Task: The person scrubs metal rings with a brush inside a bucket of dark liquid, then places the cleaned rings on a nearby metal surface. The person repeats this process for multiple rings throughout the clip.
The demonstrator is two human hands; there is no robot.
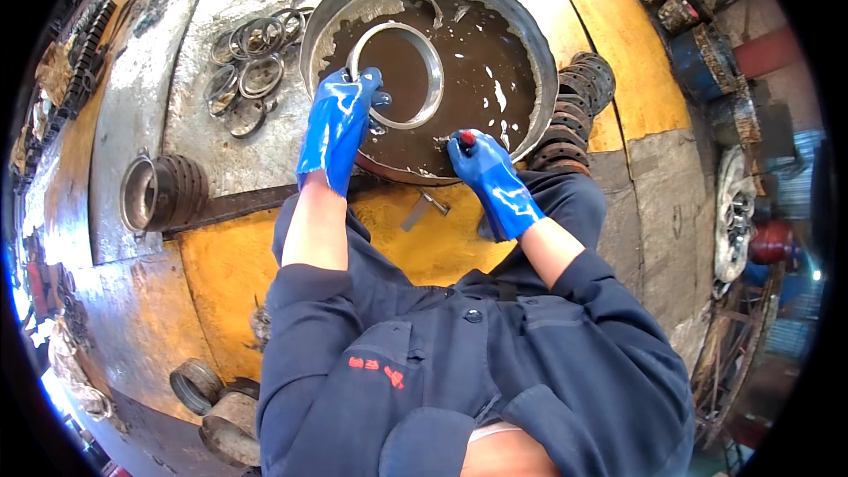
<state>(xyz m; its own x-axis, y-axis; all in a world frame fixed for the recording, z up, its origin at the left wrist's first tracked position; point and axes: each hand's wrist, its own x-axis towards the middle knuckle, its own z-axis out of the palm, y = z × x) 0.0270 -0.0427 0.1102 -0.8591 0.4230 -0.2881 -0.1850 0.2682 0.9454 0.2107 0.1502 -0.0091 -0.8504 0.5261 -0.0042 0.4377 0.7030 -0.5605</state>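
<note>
My left hand [334,128], in a blue rubber glove, grips a wide metal ring [435,88] by its left side. The ring is tilted up over a large round tub [549,79] of dark brown liquid. My right hand [488,172], gloved the same way, is closed around a tool with a red end [467,136] at the tub's near right edge. Most of that tool is hidden by the fingers, so its kind does not show. Another ring [431,7] lies partly sunk in the liquid at the far side.
Several loose metal rings [262,77] lie on the metal plate left of the tub. Nearer stands a ring stack [168,193]. Rusty flanged rings [574,110] are piled against the tub's right. More cylinders [231,428] sit at lower left, and dirty drums [707,62] stand at far right.
</note>
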